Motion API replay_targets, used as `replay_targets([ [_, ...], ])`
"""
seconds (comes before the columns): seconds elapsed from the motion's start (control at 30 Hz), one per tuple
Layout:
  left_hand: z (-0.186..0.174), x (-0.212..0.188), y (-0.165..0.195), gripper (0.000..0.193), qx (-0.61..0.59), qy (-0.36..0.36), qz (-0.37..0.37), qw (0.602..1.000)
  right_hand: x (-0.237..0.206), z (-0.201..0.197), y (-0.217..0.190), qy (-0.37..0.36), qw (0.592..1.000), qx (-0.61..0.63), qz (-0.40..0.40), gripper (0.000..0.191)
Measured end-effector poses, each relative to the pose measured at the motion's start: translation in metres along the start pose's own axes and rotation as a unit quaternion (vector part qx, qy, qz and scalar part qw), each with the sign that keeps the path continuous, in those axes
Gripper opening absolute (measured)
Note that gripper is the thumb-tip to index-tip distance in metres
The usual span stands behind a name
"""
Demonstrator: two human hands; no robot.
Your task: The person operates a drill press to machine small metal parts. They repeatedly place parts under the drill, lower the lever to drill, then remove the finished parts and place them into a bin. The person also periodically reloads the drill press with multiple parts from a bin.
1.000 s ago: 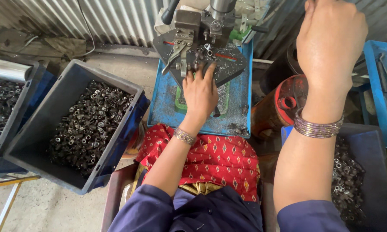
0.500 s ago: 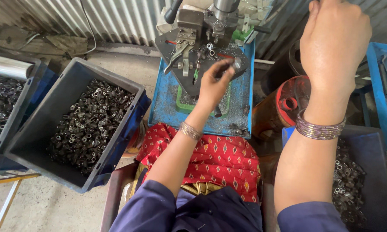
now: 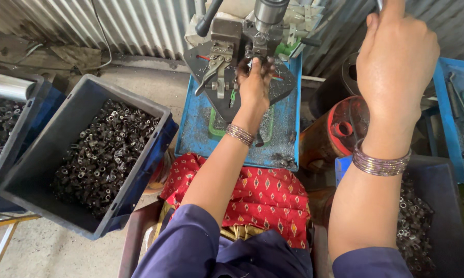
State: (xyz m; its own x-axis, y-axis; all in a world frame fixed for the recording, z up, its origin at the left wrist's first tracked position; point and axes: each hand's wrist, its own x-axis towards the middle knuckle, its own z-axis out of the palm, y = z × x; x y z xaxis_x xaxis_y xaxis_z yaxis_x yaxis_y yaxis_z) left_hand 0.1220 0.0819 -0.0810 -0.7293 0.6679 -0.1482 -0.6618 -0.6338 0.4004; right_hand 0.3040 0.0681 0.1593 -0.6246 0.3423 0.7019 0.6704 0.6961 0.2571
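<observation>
Seen from the head camera, the left hand (image 3: 254,85) reaches forward to the dark plate (image 3: 219,95) of a small bench press (image 3: 247,36), its fingers curled down right under the steel ram (image 3: 268,11); whether they pinch a part cannot be told, since the fingertips are hidden against the metal. Bangles ring the wrist just behind that hand. Beneath the hand and forearm lies a blue tray (image 3: 201,131) that carries the press, dusted with metal swarf, with a green dish (image 3: 215,126) showing beside the wrist. Up and to the right, the right hand (image 3: 394,62) is raised and closed around a lever (image 3: 379,5), only a sliver of which shows above the knuckles at the frame's top edge. Well to the left of the left hand stands a dark grey bin (image 3: 62,154) heaped with small dark metal sleeves (image 3: 98,154). Below the right forearm a second bin (image 3: 438,216) holds more of the same pieces. Between the two arms, near the body, lies a red patterned cloth (image 3: 257,201), and an orange-red motor housing (image 3: 340,128) sits just under the right wrist.
</observation>
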Motion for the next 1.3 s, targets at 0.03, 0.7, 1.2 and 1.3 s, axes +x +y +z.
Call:
replay_targets([
  [0.03,0.0,0.002,0.001,0.03,0.011,0.007,-0.014,1.0,0.0,0.0,0.0,-0.006,1.0,0.007,0.006,0.015],
  [0.7,0.018,0.011,0.163,0.045,0.749,-0.129,0.481,0.437,-0.001,0.0,-0.007,-0.021,0.999,0.011,0.036,0.023],
  [1.2,0.021,0.023,0.169,0.045,0.751,-0.146,0.443,0.467,-0.032,0.076,-0.001,0.033,0.994,0.054,0.088,0.031],
  [1.3,0.02,0.023,0.168,0.044,0.739,-0.146,0.448,0.481,-0.036,0.1,0.0,0.072,0.993,0.044,0.079,0.034],
])
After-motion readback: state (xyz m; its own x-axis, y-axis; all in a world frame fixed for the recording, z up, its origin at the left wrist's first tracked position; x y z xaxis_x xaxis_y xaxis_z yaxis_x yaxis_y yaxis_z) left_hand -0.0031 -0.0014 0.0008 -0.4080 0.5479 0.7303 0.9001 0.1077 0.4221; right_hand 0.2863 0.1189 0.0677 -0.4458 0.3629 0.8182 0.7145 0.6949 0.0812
